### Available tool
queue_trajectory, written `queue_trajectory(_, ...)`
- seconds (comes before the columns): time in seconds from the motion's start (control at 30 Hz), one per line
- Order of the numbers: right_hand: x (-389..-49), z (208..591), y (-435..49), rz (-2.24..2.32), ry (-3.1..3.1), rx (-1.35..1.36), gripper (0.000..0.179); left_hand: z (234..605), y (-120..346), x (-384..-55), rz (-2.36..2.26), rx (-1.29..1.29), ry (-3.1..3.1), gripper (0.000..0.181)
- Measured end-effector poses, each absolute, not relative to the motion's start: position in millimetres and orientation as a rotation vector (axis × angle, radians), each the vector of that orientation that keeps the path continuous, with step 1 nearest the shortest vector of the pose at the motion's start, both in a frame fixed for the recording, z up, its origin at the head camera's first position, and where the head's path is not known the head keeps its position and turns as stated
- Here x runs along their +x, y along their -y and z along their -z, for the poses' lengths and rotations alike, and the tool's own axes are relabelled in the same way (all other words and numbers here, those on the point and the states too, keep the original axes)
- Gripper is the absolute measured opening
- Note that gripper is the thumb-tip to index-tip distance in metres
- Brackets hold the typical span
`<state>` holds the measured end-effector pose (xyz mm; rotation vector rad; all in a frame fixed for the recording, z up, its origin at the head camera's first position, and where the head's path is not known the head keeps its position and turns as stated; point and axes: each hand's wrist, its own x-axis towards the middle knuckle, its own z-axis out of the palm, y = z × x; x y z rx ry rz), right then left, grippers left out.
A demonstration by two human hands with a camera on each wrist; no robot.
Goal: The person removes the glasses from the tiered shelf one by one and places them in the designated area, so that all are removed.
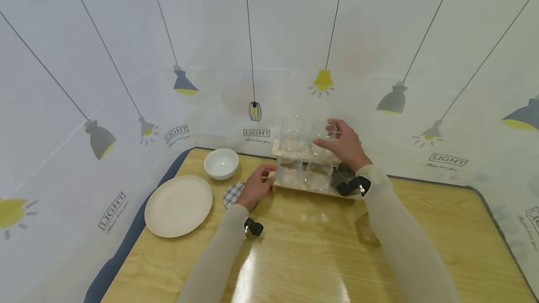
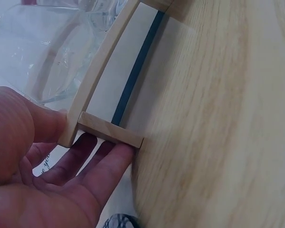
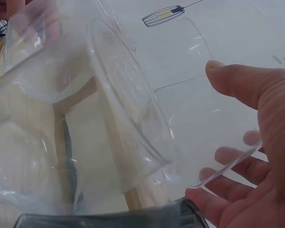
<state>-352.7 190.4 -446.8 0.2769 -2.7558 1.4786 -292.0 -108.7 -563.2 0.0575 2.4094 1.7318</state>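
Observation:
A two-tier wooden rack stands against the back of the table with glasses on both tiers. My left hand grips its left end, thumb on top and fingers against the wooden end piece. On the upper tier, my right hand curls its thumb and fingers around a clear glass. Another clear glass is to the left of it. Two clear glasses, one of them this glass, occupy the lower tier, with a dark glass partly hidden behind my right wrist.
An amber glass stands on the table beside my right forearm. To the left are a white bowl, a large pale plate and a checked coaster partly under my left hand. A lamp-printed sheet rises behind the table.

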Motion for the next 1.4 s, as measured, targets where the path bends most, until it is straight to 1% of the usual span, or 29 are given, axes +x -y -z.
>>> queue_trajectory(0.3, -333.1, 433.4, -206.0, -1.518, 2.693, 0.328, 0.092, 564.3, 107.9, -292.5, -1.803, 0.017, -2.311, 0.032)
queue_trajectory(0.67, -295.7, 414.8, -225.9, -1.526, 2.597, 0.351, 0.082, 568.0, 109.7, -296.3, -1.854, -0.021, -2.279, 0.032)
queue_trajectory(0.97, -262.0, 407.0, -243.4, -1.461, 2.612, 0.334, 0.079, 564.1, 107.3, -299.6, -1.849, -0.027, -2.271, 0.031)
queue_trajectory(1.4, -216.0, 416.9, -284.9, -1.391, 2.551, 0.289, 0.072, 564.5, 107.1, -299.9, -1.852, -0.017, -2.256, 0.032)
